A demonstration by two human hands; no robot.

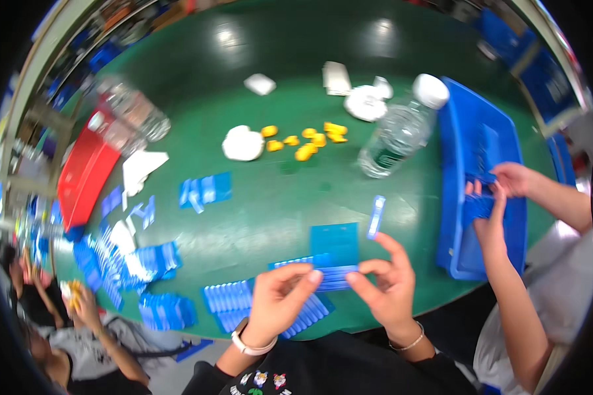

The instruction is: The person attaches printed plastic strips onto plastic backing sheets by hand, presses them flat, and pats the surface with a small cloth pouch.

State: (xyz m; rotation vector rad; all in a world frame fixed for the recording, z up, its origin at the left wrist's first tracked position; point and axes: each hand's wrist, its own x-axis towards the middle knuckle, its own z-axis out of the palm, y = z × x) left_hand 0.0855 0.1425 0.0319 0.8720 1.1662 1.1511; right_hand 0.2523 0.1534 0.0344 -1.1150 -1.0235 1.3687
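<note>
My left hand (277, 300) and my right hand (390, 291) pinch the two ends of a blue ribbed plastic strip piece (336, 279), held level between them near the table's front edge. Just behind it lies a flat blue sheet (335, 240). A single narrow blue strip (376, 216) with pale marks sits beyond my right index fingertip; whether they touch, I cannot tell. Ribbed blue pieces (227, 304) lie in rows to the left of my left hand, and more show partly hidden beneath it.
At right, a co-worker's hands (497, 197) work with blue pieces in a blue bin (449, 217). A clear bottle (398, 135) stands beside it. Yellow bits (310, 141) and a white lump (243, 143) lie mid-table. Bottles (135, 108), a red bin (85, 174) and blue piles (155, 263) occupy the left.
</note>
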